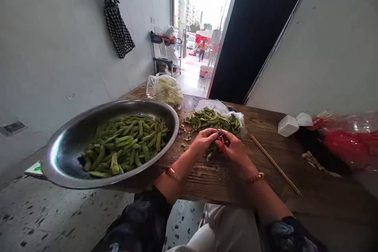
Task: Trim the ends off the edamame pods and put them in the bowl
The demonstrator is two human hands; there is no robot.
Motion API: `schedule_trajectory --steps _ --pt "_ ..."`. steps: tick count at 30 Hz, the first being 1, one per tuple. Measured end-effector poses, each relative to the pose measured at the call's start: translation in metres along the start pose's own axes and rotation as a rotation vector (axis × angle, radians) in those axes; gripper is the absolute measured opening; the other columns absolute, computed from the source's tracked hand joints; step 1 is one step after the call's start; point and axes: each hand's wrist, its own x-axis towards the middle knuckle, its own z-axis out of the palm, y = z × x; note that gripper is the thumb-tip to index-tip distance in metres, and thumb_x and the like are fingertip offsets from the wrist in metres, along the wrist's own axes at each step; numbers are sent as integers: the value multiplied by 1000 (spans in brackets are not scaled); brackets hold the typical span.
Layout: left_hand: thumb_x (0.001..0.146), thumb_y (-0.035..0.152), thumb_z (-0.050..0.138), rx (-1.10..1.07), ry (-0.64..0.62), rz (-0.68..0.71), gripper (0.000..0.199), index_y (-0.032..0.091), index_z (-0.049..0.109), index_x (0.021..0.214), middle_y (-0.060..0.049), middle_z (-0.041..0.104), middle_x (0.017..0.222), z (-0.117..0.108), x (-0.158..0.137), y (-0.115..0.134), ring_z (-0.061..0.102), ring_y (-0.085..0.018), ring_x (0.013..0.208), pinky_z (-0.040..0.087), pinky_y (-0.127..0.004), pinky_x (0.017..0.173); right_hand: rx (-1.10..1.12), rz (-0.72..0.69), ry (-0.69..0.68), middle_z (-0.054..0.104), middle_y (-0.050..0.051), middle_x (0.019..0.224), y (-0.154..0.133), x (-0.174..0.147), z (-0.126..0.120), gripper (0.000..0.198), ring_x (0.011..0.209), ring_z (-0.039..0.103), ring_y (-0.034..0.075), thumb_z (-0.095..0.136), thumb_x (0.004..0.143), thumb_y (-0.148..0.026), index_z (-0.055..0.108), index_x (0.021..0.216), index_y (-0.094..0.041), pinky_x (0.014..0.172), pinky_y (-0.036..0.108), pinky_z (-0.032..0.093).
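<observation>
A slim, dark-green bean pod was between my hands, just above the brown wooden table. My left hand had thumb and fingertips pressed together, pinching the pod as far as I could tell, and my right hand was curled around a small red-handled tool, probably scissors, whose working end was lost among my fingers. Right beyond my fingers lay a loose heap of slender green pods, with greenish-brown scraps scattered beside it. I judged the work to be well along: the larger share seemed to be the plump green pods to my left, and the smaller heap seemed to be what was left. Those plump pods filled the bottom of a wide, shiny steel basin, its sloping walls bare above them. A crumpled, whitish see-through plastic bag lay behind and partly around the heap, while a knotted clear plastic bag past the basin held something pale yellow-green. To my right lay thin, light-brown wooden chopsticks, apart from the heap.
</observation>
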Motion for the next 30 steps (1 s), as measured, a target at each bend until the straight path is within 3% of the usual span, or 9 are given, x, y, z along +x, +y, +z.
schedule_trajectory --steps 5,9,14,30 --pt "68 36 74 79 117 115 27 12 66 80 -2 63 75 -2 4 -1 53 -12 70 41 -23 68 7 -115 -32 63 12 122 2 21 3 60 110 60 25 63 80 -51 54 131 -19 95 42 47" --pt "70 37 72 148 154 132 28 11 67 82 -3 64 75 -6 6 -2 54 -12 68 41 -23 66 -17 -144 -50 67 10 103 7 27 10 58 89 63 22 63 81 -50 56 128 -18 83 38 52" --pt "74 34 69 286 170 130 24 11 65 77 -2 61 69 -6 4 1 51 -10 64 39 -21 61 -10 -183 30 63 5 82 17 23 17 57 71 58 19 63 81 -51 59 124 -15 70 33 51" --pt "72 40 71 327 187 17 33 12 65 87 2 55 60 -12 3 8 40 -4 50 29 -18 47 -48 -204 -41 66 7 84 14 15 3 54 70 60 18 61 84 -50 59 125 -16 70 31 50"
